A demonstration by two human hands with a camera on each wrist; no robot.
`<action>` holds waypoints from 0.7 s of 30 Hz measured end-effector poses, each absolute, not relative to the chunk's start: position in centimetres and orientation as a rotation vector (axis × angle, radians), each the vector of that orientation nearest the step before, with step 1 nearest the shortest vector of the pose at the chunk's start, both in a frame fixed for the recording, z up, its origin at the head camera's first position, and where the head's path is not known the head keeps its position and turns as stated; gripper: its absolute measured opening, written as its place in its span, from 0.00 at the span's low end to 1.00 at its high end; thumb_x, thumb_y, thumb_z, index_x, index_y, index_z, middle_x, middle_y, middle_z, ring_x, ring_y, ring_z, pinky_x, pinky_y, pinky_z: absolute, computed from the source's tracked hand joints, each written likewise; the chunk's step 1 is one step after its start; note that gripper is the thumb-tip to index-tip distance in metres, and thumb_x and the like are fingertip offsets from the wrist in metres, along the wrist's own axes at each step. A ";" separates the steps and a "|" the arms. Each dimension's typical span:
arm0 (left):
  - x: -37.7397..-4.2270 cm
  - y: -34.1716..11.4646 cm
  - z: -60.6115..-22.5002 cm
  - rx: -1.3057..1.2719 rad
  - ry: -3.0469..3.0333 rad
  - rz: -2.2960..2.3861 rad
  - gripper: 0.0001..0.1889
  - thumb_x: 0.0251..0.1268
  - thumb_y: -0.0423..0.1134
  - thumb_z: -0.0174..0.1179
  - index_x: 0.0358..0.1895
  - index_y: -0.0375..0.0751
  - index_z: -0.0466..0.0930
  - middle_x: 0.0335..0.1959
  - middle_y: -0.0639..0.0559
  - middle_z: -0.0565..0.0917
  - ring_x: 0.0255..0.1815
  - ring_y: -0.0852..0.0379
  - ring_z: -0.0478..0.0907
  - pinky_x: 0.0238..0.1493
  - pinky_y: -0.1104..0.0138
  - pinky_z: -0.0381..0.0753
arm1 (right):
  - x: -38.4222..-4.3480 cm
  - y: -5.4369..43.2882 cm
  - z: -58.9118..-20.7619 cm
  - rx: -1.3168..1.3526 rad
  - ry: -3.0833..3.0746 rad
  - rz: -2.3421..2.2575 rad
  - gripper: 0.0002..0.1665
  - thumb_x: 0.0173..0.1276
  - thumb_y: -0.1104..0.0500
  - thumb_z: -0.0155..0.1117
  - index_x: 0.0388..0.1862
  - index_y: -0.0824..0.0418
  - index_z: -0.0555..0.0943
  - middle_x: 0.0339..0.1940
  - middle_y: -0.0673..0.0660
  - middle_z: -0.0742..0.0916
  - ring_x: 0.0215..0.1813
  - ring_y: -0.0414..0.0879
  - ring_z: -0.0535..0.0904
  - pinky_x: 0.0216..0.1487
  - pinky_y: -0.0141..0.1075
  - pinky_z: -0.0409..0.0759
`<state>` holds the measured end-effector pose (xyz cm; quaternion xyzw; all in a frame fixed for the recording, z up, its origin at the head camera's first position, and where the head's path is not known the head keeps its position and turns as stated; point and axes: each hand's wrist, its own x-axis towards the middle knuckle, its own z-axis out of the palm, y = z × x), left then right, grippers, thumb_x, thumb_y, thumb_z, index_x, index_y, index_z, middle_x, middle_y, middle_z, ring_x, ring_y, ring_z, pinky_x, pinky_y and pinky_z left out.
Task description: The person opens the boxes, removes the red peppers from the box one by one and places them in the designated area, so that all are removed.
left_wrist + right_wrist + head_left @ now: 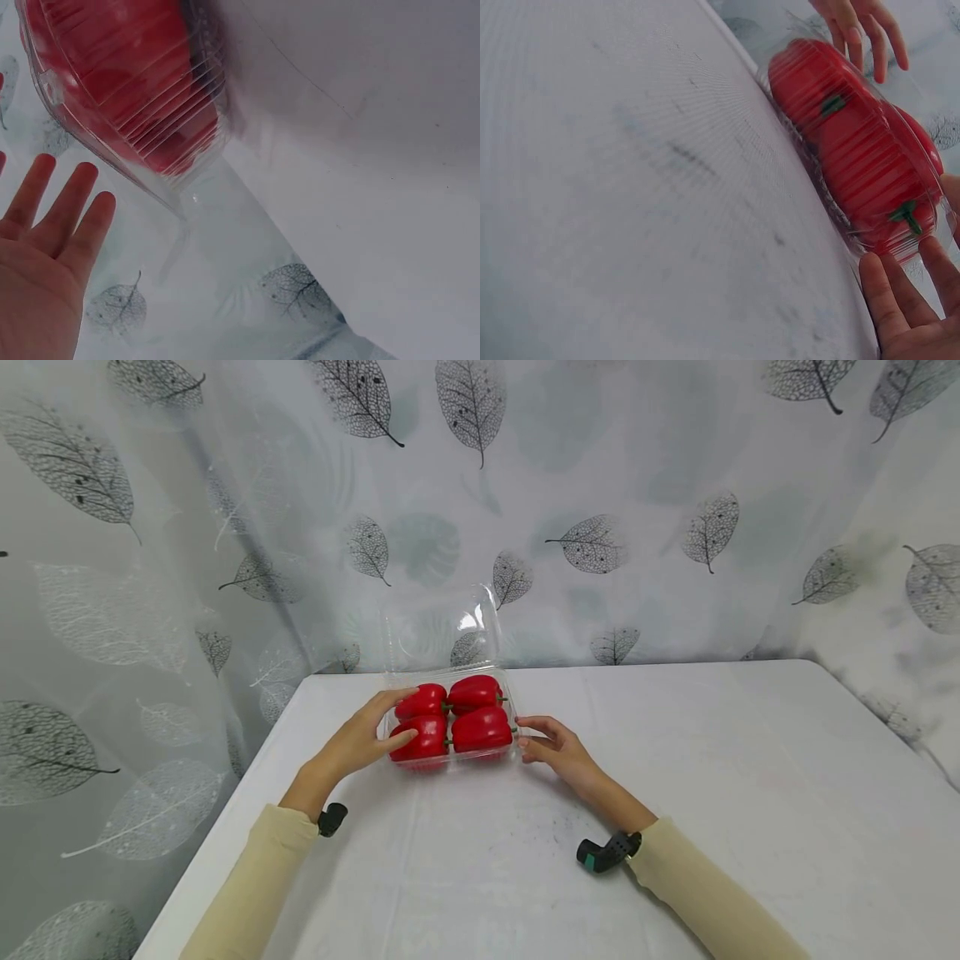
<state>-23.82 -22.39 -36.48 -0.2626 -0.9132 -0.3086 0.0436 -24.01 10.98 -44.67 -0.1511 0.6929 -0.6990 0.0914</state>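
A clear plastic clamshell box (457, 760) sits near the table's back edge, its lid (442, 631) raised behind it. Several red bell peppers (482, 729) with green stems lie inside in two rows. My left hand (363, 735) is at the box's left side, fingers extended, with thumb and fingertips over the left peppers. In the left wrist view, straight fingers (71, 206) spread beside the ribbed wall (161, 127). At the right side, my right hand (562, 753) has its fingertips right at the box wall, loosely bent; the right wrist view shows them (879, 289) close to a pepper stem (906, 216).
A white-covered table (720, 777) extends to the right and towards me. Behind it hangs a pale curtain (637, 460) printed with leaves. Dark camera mounts (609, 852) are strapped to both wrists.
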 end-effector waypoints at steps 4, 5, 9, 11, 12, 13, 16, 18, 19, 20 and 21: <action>-23.8 -22.4 -36.9 -0.847 -2.786 -0.957 0.34 0.63 0.39 0.66 0.71 0.44 0.64 0.67 0.43 0.70 0.68 0.43 0.66 0.65 0.44 0.69 | -24.0 11.0 -44.7 -0.470 2.056 -2.080 0.26 0.71 0.57 0.63 0.65 0.63 0.70 0.70 0.61 0.72 0.64 0.59 0.75 0.52 0.38 0.83; -23.8 -22.4 -37.0 -0.853 -2.788 -0.960 0.33 0.63 0.39 0.66 0.71 0.44 0.64 0.67 0.43 0.70 0.68 0.43 0.66 0.65 0.45 0.69 | -24.0 11.0 -44.7 -0.476 2.057 -2.079 0.26 0.71 0.58 0.62 0.65 0.64 0.70 0.70 0.61 0.72 0.64 0.59 0.75 0.52 0.39 0.83; -23.8 -22.4 -37.5 -0.859 -2.807 -0.974 0.31 0.63 0.39 0.66 0.69 0.45 0.66 0.67 0.44 0.69 0.68 0.43 0.66 0.63 0.46 0.73 | -24.1 11.0 -44.8 -0.486 2.060 -2.073 0.27 0.71 0.58 0.62 0.65 0.64 0.69 0.70 0.62 0.71 0.63 0.61 0.75 0.53 0.40 0.83; -23.8 -22.4 -37.6 -0.867 -2.814 -0.980 0.31 0.63 0.39 0.66 0.68 0.45 0.67 0.66 0.44 0.70 0.67 0.43 0.66 0.61 0.47 0.75 | -24.1 10.9 -44.8 -0.483 2.063 -2.067 0.26 0.71 0.59 0.62 0.65 0.64 0.69 0.70 0.62 0.71 0.63 0.61 0.75 0.53 0.41 0.83; -23.8 -22.4 -37.7 -0.872 -2.816 -0.981 0.30 0.63 0.39 0.66 0.68 0.45 0.68 0.66 0.44 0.70 0.67 0.43 0.67 0.60 0.47 0.76 | -24.2 10.9 -44.8 -0.480 2.064 -2.066 0.27 0.71 0.58 0.62 0.65 0.64 0.69 0.70 0.62 0.71 0.63 0.61 0.75 0.53 0.41 0.83; -23.8 -22.3 -37.7 -0.874 -2.820 -0.982 0.30 0.63 0.39 0.66 0.68 0.45 0.68 0.66 0.45 0.71 0.66 0.44 0.67 0.60 0.48 0.76 | -24.2 10.9 -44.8 -0.478 2.063 -2.068 0.27 0.71 0.58 0.62 0.65 0.64 0.69 0.70 0.62 0.71 0.63 0.61 0.75 0.53 0.41 0.83; -23.8 -22.3 -37.8 -0.883 -2.832 -0.970 0.29 0.63 0.40 0.67 0.67 0.45 0.69 0.65 0.44 0.72 0.66 0.44 0.68 0.60 0.50 0.77 | -24.3 11.0 -44.9 -0.473 2.056 -2.075 0.27 0.71 0.59 0.62 0.65 0.65 0.69 0.70 0.62 0.71 0.64 0.61 0.75 0.52 0.40 0.83; -23.8 -22.3 -37.8 -0.876 -2.856 -0.967 0.29 0.62 0.41 0.67 0.67 0.45 0.69 0.65 0.44 0.71 0.67 0.44 0.67 0.60 0.49 0.76 | -24.4 11.0 -44.9 -0.474 2.050 -2.080 0.27 0.70 0.59 0.63 0.65 0.65 0.69 0.70 0.62 0.72 0.64 0.61 0.75 0.52 0.39 0.83; -23.7 -22.3 -37.7 -0.873 -2.868 -0.972 0.30 0.62 0.42 0.67 0.67 0.46 0.70 0.65 0.44 0.71 0.67 0.43 0.66 0.60 0.49 0.76 | -24.4 11.0 -44.9 -0.475 2.050 -2.082 0.27 0.70 0.59 0.63 0.65 0.65 0.69 0.70 0.62 0.72 0.64 0.61 0.75 0.51 0.39 0.83; -23.7 -22.3 -37.7 -0.871 -2.879 -0.977 0.30 0.61 0.42 0.68 0.67 0.47 0.70 0.65 0.44 0.71 0.68 0.43 0.65 0.60 0.49 0.76 | -24.4 11.0 -44.9 -0.477 2.050 -2.083 0.27 0.70 0.58 0.63 0.65 0.65 0.69 0.70 0.62 0.72 0.63 0.62 0.75 0.51 0.39 0.83; -23.7 -22.4 -37.7 -0.872 -2.889 -0.982 0.30 0.61 0.43 0.68 0.67 0.48 0.70 0.65 0.44 0.70 0.68 0.43 0.64 0.60 0.48 0.76 | -24.3 11.1 -44.9 -0.476 2.053 -2.080 0.27 0.70 0.58 0.63 0.65 0.64 0.70 0.70 0.62 0.72 0.63 0.61 0.75 0.51 0.38 0.83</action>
